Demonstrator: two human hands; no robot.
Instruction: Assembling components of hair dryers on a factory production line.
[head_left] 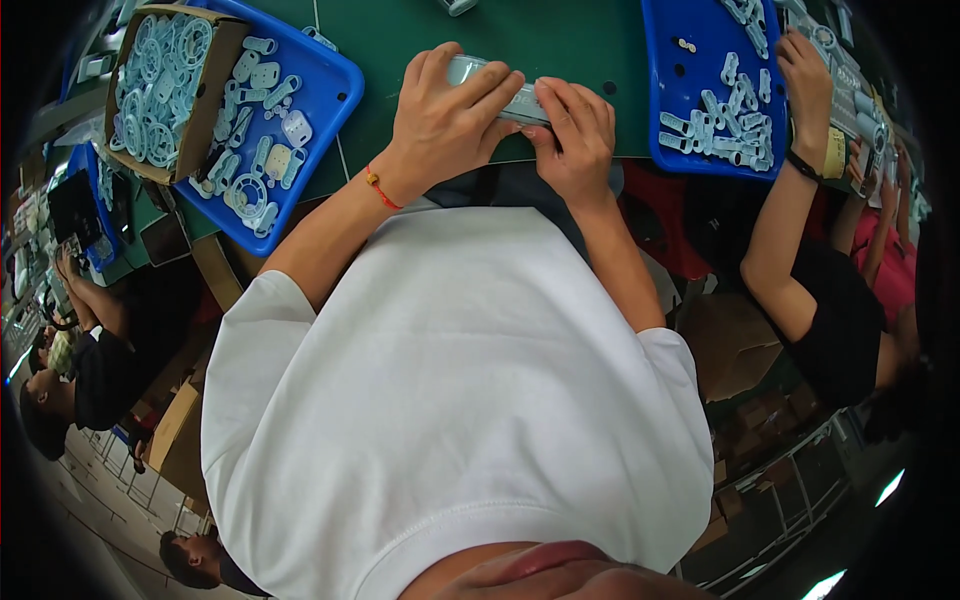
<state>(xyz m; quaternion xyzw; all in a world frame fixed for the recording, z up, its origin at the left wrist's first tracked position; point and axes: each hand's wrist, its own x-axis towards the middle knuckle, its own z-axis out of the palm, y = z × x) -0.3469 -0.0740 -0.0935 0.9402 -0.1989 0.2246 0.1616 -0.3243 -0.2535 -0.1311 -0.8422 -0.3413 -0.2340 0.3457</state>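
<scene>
Right now, the left hand and right hand both hold a shiny, pale plastic casing over the green table, between two blue trays. This seems a careful two-handed step; moving on calls for a steady grip.

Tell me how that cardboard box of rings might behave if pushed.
The cardboard box should hold its shape: its walls look straight. The rings, heaped loose inside, would probably shift, perhaps spill if it tipped. It might nudge the blue tray it overlaps in view.
</scene>
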